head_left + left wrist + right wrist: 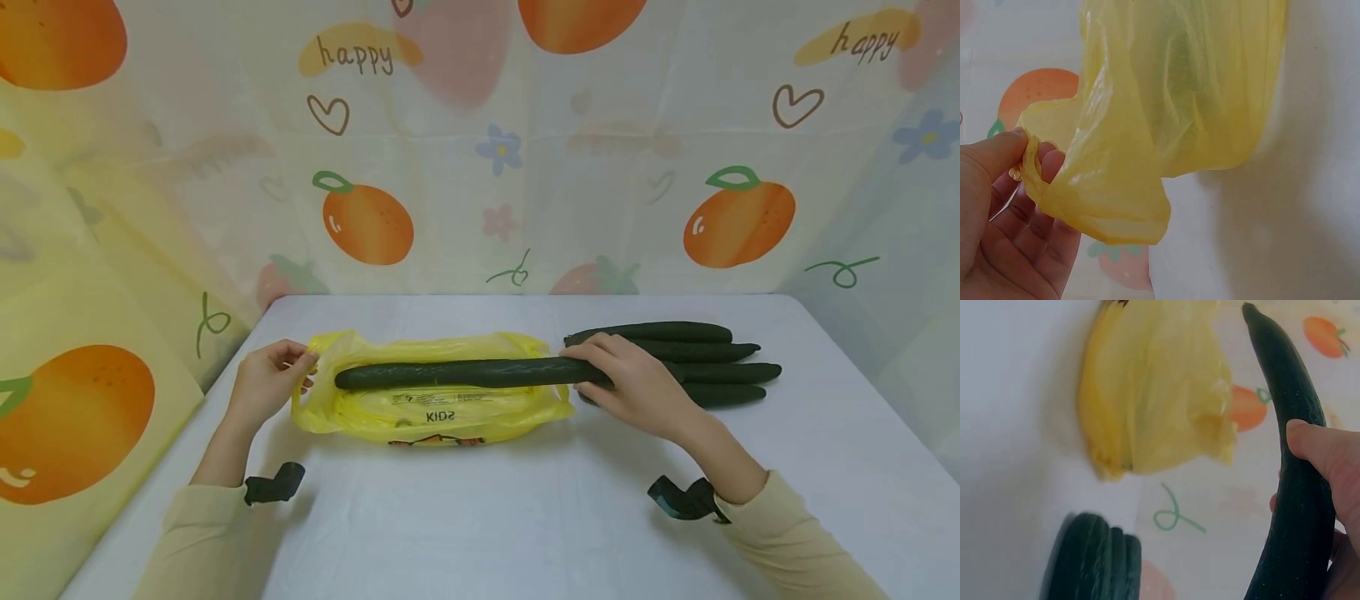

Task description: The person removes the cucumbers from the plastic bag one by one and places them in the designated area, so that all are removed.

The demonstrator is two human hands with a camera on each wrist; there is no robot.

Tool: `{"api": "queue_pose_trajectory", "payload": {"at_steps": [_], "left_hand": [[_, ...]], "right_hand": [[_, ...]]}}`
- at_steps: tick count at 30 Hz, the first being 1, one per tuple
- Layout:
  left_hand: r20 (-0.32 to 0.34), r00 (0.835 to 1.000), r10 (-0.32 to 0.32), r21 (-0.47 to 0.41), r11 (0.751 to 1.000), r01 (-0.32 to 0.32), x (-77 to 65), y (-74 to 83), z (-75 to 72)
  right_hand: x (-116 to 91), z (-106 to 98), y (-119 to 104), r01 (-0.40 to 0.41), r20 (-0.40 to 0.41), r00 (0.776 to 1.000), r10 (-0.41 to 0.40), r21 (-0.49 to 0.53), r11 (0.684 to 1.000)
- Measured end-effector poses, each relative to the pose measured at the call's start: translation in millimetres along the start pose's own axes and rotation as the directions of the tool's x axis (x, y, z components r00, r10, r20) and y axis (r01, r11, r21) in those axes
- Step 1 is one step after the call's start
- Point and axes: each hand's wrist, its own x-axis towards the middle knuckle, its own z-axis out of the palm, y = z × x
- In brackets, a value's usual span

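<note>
My left hand (262, 382) pinches the handle loop of a yellow plastic bag (495, 421) at its left end. In the left wrist view the thumb and fingers (1000, 150) close on the twisted loop, and a greenish shape shows through the plastic. With my right hand (641, 387) I grip a long dark green cucumber (450, 374) near its right end. It extends leftward over the bag's opening, roughly level. The right wrist view shows the thumb (1310, 444) along the cucumber's side, with the other fingers mostly hidden behind it.
Several more cucumbers (727, 373) lie side by side on the white table (480, 508), right of the bag and partly behind my right hand. A patterned cloth (585, 192) with oranges hangs behind the table. Each wrist carries a small black camera mount (277, 483).
</note>
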Motion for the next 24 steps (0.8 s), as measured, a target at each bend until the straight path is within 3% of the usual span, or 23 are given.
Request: {"api": "queue_pose_trajectory", "payload": {"at_steps": [24], "left_hand": [[-0.009, 1.000, 0.017, -0.007, 1.000, -0.017, -0.1, -0.5, 0.7]], "right_hand": [[-48.9, -24.8, 32.2, 0.011, -0.072, 0.997, -0.013, -0.022, 1.000]]}}
